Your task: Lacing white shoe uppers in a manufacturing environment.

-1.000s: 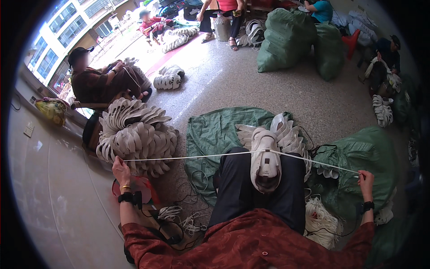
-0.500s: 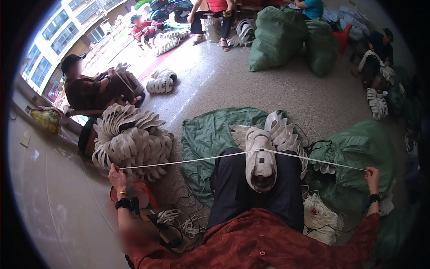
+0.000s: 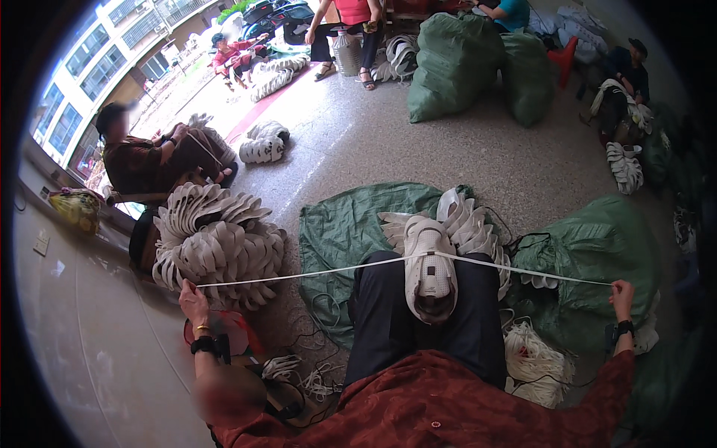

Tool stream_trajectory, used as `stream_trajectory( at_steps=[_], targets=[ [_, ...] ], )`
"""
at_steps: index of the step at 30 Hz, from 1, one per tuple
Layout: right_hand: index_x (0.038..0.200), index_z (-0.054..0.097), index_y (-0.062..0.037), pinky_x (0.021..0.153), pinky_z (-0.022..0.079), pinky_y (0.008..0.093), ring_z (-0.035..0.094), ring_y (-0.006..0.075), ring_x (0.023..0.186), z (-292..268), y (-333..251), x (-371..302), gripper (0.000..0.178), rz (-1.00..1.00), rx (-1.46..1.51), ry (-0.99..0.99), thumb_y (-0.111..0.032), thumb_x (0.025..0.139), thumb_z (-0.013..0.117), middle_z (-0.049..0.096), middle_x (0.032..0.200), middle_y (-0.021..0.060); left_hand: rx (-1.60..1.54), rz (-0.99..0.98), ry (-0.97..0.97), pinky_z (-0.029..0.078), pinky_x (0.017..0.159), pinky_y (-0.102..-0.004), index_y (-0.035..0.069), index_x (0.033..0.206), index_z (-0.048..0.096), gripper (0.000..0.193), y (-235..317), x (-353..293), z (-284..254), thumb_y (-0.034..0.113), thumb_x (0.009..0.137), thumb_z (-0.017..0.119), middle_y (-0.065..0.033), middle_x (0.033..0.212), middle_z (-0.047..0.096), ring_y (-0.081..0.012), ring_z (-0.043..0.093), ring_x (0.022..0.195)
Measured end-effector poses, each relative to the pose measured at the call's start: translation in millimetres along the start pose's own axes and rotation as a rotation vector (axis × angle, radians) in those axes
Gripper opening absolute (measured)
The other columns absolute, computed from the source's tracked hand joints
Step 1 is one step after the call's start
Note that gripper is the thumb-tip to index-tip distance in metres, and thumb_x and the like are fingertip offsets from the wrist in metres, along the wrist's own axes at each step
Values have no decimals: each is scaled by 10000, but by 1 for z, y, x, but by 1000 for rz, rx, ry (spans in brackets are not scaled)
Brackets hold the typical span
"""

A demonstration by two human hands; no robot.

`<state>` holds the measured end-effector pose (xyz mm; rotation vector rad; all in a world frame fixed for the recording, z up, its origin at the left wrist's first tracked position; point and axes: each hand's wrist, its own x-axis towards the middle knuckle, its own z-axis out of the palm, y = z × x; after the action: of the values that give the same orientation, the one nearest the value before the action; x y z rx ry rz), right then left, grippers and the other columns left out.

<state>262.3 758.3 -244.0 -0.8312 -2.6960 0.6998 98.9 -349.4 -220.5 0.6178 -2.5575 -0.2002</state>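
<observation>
A white shoe upper [image 3: 432, 280] rests on my dark-trousered lap, its opening toward me. A flat white shoelace [image 3: 328, 272] crosses it and is stretched taut out to both sides. At the far left my left hand [image 3: 194, 305] pinches one end of this lace. Out to the right, my right hand [image 3: 621, 299] pinches the other end between its fingertips. Just beyond my knees lies a stack of more white uppers [image 3: 473, 224], on a green woven sheet [image 3: 336, 224].
A big pile of pale uppers [image 3: 216, 246] stands left, above a red basin [image 3: 243, 332]. White lace bundles [image 3: 534, 362] lie beside my right thigh, near a green sack [image 3: 597, 246]. Tall green sacks [image 3: 455, 67] stand farther back. Several people sit around, one at left [image 3: 142, 157].
My hands hold the lace taut in nearly the same places, and the upper has barely moved. The whole view has shifted slightly. The person at left has changed arm position.
</observation>
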Motion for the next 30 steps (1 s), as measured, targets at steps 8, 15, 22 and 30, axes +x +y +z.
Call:
stream_trajectory(
  at_steps=[8, 15, 22, 30],
  targets=[
    [833, 632, 26, 359, 448, 268, 577, 121, 416, 14, -27, 2, 124, 73, 29, -35, -23, 935, 581, 569, 578, 54, -4, 14, -31, 494, 739, -483, 3, 906, 527, 95, 8, 2, 1, -8, 839, 593, -215, 801, 637, -437, 642, 820],
    [801, 640, 17, 363, 457, 273, 585, 129, 416, 28, -44, 28, 159, 50, 88, -129, -68, 929, 598, 606, 585, 68, -56, 37, -64, 509, 722, -454, 18, 917, 578, 94, 47, 17, 4, 56, 850, 631, -179, 813, 675, -384, 672, 799],
    [916, 685, -15, 444, 457, 229, 585, 77, 510, 31, -99, 46, 221, -2, 416, -6, -217, 988, 630, 614, 666, 22, -255, 15, 236, 515, 706, -440, 13, 913, 612, 103, 117, 39, -29, 105, 878, 641, -165, 815, 686, -358, 679, 765],
    [1136, 664, 46, 673, 554, 239, 671, 144, 742, 112, -214, -97, 251, 450, 933, -850, -147, 975, 645, 699, 877, 91, -805, 53, -1434, 481, 637, -234, 51, 874, 645, 168, 225, -125, -3, 193, 892, 734, 7, 803, 678, -71, 616, 710]
  ],
)
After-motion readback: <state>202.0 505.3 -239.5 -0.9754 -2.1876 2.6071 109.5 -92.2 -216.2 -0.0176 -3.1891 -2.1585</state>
